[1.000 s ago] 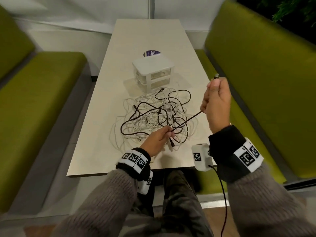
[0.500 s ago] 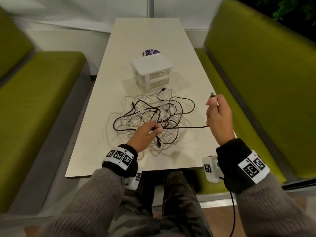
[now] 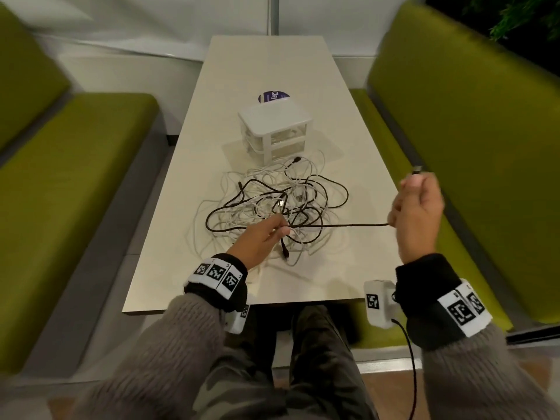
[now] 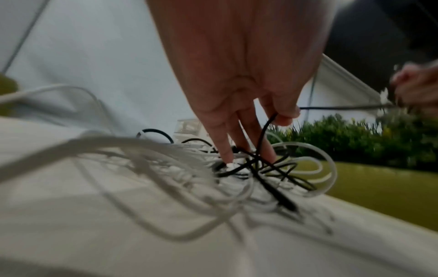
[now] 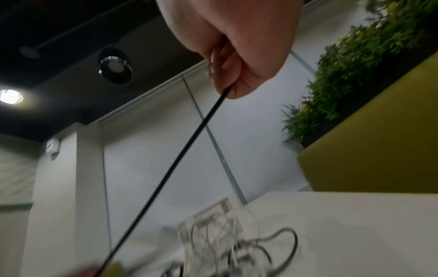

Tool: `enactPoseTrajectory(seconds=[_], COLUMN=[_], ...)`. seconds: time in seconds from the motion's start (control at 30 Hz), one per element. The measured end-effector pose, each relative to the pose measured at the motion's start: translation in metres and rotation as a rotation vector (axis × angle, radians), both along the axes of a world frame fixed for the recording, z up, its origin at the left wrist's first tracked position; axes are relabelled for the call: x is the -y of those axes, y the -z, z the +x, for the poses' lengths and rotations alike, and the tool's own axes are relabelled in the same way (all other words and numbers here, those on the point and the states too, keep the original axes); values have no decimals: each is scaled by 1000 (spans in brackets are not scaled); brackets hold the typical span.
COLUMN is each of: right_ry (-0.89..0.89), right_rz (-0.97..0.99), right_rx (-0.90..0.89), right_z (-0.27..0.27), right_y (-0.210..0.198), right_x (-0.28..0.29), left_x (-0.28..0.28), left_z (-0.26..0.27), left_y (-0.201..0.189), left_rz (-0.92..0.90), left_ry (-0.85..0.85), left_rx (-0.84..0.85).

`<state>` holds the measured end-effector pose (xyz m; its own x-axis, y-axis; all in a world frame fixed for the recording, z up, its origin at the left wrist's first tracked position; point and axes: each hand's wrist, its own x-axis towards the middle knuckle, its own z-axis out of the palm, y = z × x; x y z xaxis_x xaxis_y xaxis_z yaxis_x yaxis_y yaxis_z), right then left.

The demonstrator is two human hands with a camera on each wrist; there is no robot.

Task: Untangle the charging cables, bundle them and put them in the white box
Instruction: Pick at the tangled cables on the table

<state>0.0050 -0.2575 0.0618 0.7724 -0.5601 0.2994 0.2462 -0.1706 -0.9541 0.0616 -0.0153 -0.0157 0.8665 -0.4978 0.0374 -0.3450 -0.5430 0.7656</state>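
A tangle of white cables (image 3: 242, 189) and black cables (image 3: 339, 189) lies on the cream table (image 3: 188, 237), just in front of the white box (image 3: 274, 116). My left hand (image 3: 263, 237) rests on the near side of the pile and pinches a black cable (image 4: 267, 127) between thumb and forefinger, other fingers (image 4: 222, 142) reaching down into the tangle. From there that black cable (image 3: 342, 226) runs taut to my right hand (image 3: 416, 216), raised beyond the table's right edge. The right fist grips the cable (image 5: 189, 142), its plug (image 3: 417, 169) sticking out on top.
Green benches (image 3: 69, 165) flank the narrow table on both sides. A round dark sticker (image 3: 272, 97) lies behind the white box, which has clear drawers. Plants (image 5: 355, 65) stand behind the right bench back (image 3: 469, 116).
My right hand dropped from its raised pose, then swung out to the right, drawing the black cable into a straight line. My left hand stayed pinching the cable at the pile.
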Motion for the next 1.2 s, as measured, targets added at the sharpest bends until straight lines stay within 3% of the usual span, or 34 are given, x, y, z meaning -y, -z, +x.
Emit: enactPoseTrajectory(seconds=[0.13,0.27,0.47,0.73,0.87,1.0,1.2], right_ry=[12,-29,-208,-473,-459,-305,-181], right_rz=[59,-143,-145,10,170,229,200], right_rx=[94,24,-154,-397,-261,-99,86], right_z=[-1,7,26,26,27,29,32], right_y=[-24,-13,14,13,10,-2,-32], right_x=[15,12,-22,-96,-88,-54,-19], left_x=[3,7,7,18,15,9,4], left_z=[6,13,15,7,9,5,15], left_y=[3,-7,-30,-37,-34,-26,-4], left_rz=[10,-249,-457,-326,-339,-259,-125], left_ry=[8,-117,-148,-116,-43,110,33], left_rx=[-75,-191,-76,86,34,-79,-95])
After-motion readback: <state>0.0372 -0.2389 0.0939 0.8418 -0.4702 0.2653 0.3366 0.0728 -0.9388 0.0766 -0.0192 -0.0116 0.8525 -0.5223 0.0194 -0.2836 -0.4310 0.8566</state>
